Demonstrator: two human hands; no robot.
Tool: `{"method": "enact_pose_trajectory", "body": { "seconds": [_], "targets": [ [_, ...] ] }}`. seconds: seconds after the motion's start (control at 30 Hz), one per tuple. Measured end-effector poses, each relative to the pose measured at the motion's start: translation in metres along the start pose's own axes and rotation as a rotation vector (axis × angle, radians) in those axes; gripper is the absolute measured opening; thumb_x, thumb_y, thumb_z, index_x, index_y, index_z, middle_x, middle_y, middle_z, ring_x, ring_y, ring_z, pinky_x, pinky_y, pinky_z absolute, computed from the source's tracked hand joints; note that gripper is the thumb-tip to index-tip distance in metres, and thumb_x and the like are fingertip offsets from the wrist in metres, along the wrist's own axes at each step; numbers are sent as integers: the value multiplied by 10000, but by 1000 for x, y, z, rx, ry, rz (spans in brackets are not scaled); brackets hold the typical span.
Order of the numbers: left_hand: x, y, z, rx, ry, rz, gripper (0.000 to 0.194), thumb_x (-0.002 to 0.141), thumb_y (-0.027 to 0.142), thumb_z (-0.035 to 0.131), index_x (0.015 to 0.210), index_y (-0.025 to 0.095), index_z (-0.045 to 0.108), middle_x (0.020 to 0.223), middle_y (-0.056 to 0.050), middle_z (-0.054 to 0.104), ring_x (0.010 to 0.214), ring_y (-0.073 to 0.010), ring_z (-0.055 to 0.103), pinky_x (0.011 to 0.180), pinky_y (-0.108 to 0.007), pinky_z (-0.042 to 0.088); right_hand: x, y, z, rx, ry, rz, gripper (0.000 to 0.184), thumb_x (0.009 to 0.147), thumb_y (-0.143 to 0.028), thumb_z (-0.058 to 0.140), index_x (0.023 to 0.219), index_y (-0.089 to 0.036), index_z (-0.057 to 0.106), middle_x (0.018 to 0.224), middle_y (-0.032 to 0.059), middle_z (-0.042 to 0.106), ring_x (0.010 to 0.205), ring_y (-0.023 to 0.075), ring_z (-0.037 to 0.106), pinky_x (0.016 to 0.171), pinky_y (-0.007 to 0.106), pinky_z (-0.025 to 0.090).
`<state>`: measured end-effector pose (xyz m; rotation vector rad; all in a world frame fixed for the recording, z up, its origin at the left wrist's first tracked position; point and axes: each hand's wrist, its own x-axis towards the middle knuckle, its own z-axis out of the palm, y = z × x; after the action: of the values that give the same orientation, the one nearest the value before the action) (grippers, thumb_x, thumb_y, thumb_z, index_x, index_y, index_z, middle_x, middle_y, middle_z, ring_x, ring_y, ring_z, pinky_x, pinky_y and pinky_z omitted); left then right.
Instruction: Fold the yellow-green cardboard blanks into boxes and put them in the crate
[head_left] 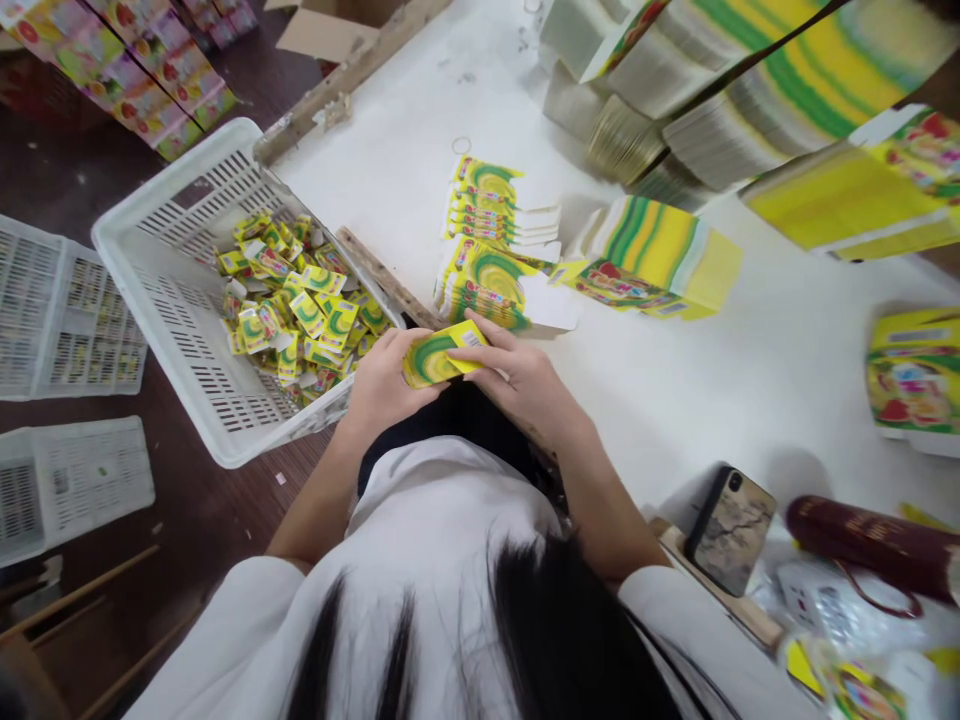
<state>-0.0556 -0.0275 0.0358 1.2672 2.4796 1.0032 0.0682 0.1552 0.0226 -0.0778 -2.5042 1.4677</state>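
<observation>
A small yellow-and-green carton (pixel 431 358) is between my two hands, just above my lap at the table's edge. My left hand (pixel 386 385) is wrapped round its left end. My right hand (pixel 517 375) grips the other end, its fingers lying over a panel with a barcode. Just beyond, a row of flat, overlapping cartons (pixel 491 275) of the same print lies on the white table (pixel 675 400). Left of my hands stands a white plastic basket (pixel 172 210), partly filled with small yellow-green boxes (pixel 322 310).
A block of stacked cartons (pixel 645 255) stands right of the row, with larger bundles (pixel 750 90) behind. At the right lie a phone (pixel 731 530), a dark red bottle (pixel 870 545) and a carton (pixel 915 375). More white baskets (pixel 75 480) stand on the floor at left.
</observation>
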Motion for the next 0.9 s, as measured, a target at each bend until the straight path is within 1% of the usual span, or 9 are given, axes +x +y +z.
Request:
{"method": "enact_pose_trajectory", "body": {
  "seconds": [0.1, 0.23, 0.3, 0.43, 0.53, 0.67, 0.73, 0.8, 0.9],
  "targets": [
    [6, 2, -6, 10, -36, 54, 553, 681, 354, 815, 1174, 227, 598, 1085, -57, 686, 1010, -238, 669, 898, -363, 533, 1, 0, -8, 47, -48, 2, 299, 873, -254, 694, 1165, -292, 748, 1498, 91, 542, 1384, 271, 520, 1109, 468, 464],
    [10, 5, -4, 60, -4, 88, 531, 705, 338, 792, 1181, 211, 594, 1084, -72, 675, 1008, -243, 665, 890, -359, 533, 3, -1, 4, 100, 154, 71, 242, 816, -224, 759, 1047, -291, 789, 1432, 79, 604, 1338, 273, 567, 1118, 475, 458],
    [10, 5, -2, 68, -9, 63, 516, 717, 341, 785, 1177, 212, 591, 1082, -73, 669, 1006, -244, 662, 884, -361, 533, 4, -1, 13, 109, 184, 91, 232, 821, -215, 753, 1038, -286, 790, 1454, 79, 585, 1354, 277, 551, 1138, 485, 434],
    [5, 0, -4, 27, -46, 19, 533, 719, 348, 794, 1190, 220, 580, 1101, -70, 665, 1016, -249, 655, 891, -378, 525, 6, -3, 15, 179, 105, 80, 376, 833, -305, 756, 1205, -259, 724, 1466, 106, 570, 1376, 281, 525, 1128, 470, 445],
    [0, -14, -12, 30, -16, -19, 538, 719, 356, 801, 1190, 217, 582, 1104, -63, 672, 1019, -248, 653, 899, -381, 514, 10, -2, 6, 195, 213, 103, 524, 856, -395, 728, 1347, -252, 616, 1382, 110, 630, 1226, 260, 631, 1037, 443, 524],
    [-4, -47, -29, 180, 300, -174, 761, 651, 423, 857, 1293, 180, 530, 1262, -138, 613, 1196, -329, 571, 1045, -489, 431, 18, 17, -8, -192, 510, 208, 383, 881, -416, 689, 1223, -242, 677, 1218, 125, 679, 1146, 308, 614, 1043, 531, 475],
    [-6, -60, -35, 257, 458, -255, 963, 582, 461, 897, 1383, 157, 457, 1383, -193, 528, 1326, -386, 463, 1131, -557, 329, 22, 34, -11, -376, 556, 263, 318, 877, -424, 686, 1119, -219, 707, 1173, 154, 662, 1145, 354, 573, 1042, 603, 428],
    [-6, -65, -34, 253, 469, -263, 984, 599, 476, 888, 1410, 155, 433, 1416, -203, 501, 1365, -388, 426, 1162, -566, 288, 25, 48, -11, -474, 553, 289, 274, 882, -440, 673, 1016, -204, 711, 1095, 157, 652, 1093, 362, 562, 1008, 628, 420],
    [-6, -53, -21, 134, 312, -195, 691, 741, 441, 800, 1325, 193, 525, 1338, -147, 580, 1311, -323, 503, 1143, -515, 355, 29, 57, -10, -558, 584, 267, 257, 880, -459, 674, 930, -207, 679, 974, 122, 630, 1011, 331, 559, 955, 585, 444]
  ]
}}
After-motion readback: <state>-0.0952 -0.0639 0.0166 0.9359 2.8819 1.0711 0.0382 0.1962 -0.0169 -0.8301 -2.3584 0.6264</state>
